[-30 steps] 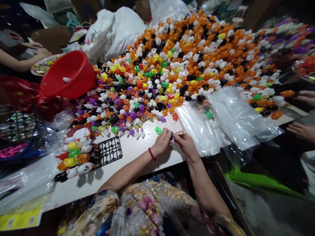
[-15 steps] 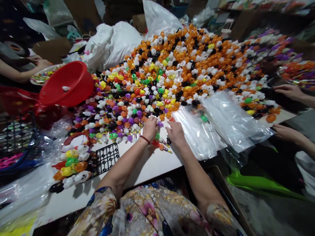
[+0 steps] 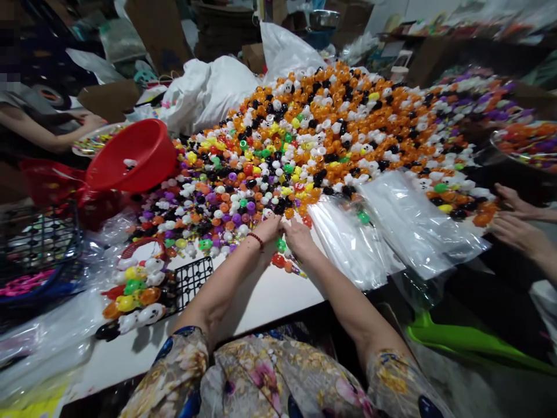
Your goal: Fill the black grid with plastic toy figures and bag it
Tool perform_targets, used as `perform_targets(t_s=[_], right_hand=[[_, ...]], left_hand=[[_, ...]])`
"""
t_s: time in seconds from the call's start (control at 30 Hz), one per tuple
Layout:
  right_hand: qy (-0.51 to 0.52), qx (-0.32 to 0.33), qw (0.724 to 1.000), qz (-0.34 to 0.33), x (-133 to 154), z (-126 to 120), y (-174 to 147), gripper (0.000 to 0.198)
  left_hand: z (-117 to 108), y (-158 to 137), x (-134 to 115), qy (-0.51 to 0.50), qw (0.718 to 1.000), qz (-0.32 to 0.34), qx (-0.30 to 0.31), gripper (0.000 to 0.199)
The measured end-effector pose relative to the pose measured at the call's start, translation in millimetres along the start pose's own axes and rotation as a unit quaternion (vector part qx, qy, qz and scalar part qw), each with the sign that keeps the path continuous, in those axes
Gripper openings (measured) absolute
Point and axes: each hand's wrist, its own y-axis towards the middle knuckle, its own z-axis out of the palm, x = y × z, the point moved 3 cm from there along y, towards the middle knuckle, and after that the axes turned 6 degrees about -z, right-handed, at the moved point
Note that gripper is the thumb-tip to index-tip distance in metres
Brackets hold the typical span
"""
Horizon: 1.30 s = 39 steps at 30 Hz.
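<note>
The red basin sits tilted at left, near a white sack. A metal bowl occupies the background.

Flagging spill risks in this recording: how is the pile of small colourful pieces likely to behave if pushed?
The pile would probably slump, being loosely heaped with sloping sides. Its rounded pieces may roll, and their glossy surfaces suggest they could slip.

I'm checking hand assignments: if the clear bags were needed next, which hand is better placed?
Probably the right hand: the clear bags lie on its side, while the left hand would have to reach past it. What either holds is unclear.
</note>
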Motion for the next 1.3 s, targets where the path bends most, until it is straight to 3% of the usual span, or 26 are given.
perform_targets(t_s=[0.1, 0.17, 0.23, 0.3, 0.37, 0.43, 0.67, 0.87, 0.97, 1.13, 1.23, 1.3], right_hand=[[0.084, -0.052, 0.994, 0.04, -14.4, 2.4, -5.9, 0.033], [0.207, -0.124, 0.967, 0.087, -24.7, 3.2, -10.3, 0.021], [0.385, -0.183, 0.896, 0.128, -30.9, 5.0, -15.7, 0.013], [0.565, -0.2, 0.787, 0.143, -29.9, 6.4, -21.5, 0.023], [0.68, -0.201, 0.691, 0.14, -24.0, 3.9, -27.7, 0.036], [0.723, -0.206, 0.646, 0.135, -17.8, -1.7, -33.7, 0.043], [0.743, -0.18, 0.633, 0.123, -10.6, -13.1, -47.3, 0.045], [0.763, -0.155, 0.614, 0.134, -11.6, -8.4, -53.4, 0.048], [0.771, -0.153, 0.601, 0.143, -7.7, -2.6, -56.2, 0.05], [0.775, -0.138, 0.602, 0.136, -3.0, 5.4, -62.9, 0.048], [0.768, -0.112, 0.615, 0.141, -8.1, 10.0, -67.1, 0.049], [0.738, -0.132, 0.643, 0.158, -17.6, 12.5, -71.4, 0.05]], left_hand=[[0.4, -15.2, 5.9, -0.119, 0.99, -0.04, -0.057, 0.026], [4.2, -27.7, 10.9, -0.313, 0.944, -0.084, -0.068, 0.024], [9.8, -40.1, 12.6, -0.509, 0.854, -0.099, -0.038, 0.02], [12.2, -51.1, 10.0, -0.609, 0.789, -0.079, 0.004, 0.018], [11.4, -59.9, 6.2, -0.642, 0.764, -0.057, 0.035, 0.018], [10.1, -66.0, 2.1, -0.652, 0.755, -0.043, 0.057, 0.02], [14.9, -71.8, -9.2, -0.695, 0.714, -0.01, 0.08, 0.035], [21.6, -73.2, -13.9, -0.685, 0.724, -0.028, 0.068, 0.034], [24.5, -78.6, -17.6, -0.665, 0.742, -0.022, 0.08, 0.039], [31.5, -87.4, -18.5, -0.586, 0.805, 0.0, 0.098, 0.048], [35.4, -86.2, -17.6, -0.551, 0.826, 0.004, 0.118, 0.046], [33.0, -81.8, -15.0, -0.495, 0.865, 0.015, 0.086, 0.038]])
